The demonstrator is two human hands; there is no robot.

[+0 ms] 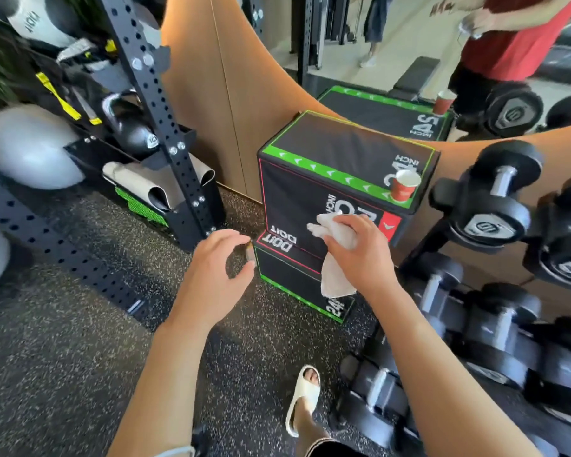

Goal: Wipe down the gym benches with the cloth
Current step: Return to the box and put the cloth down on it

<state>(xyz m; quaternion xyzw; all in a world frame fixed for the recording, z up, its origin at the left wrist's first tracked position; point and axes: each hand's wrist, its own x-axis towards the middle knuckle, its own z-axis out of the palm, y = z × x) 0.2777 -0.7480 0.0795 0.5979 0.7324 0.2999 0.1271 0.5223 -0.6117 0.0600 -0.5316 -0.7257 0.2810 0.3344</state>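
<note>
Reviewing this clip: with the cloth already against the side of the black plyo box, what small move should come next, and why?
Probably drag the white cloth sideways across the box's front face. The right hand grips the cloth against that face, near its right edge, with most of the panel to the left. The left hand hovers free beside the lower box. Keep the stroke below the paper cup standing on top.

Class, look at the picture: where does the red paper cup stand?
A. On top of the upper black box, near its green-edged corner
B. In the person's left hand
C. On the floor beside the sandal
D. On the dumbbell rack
A: the cup stands upright on the top face of the box, by the green border, above the right hand holding the cloth.
</note>
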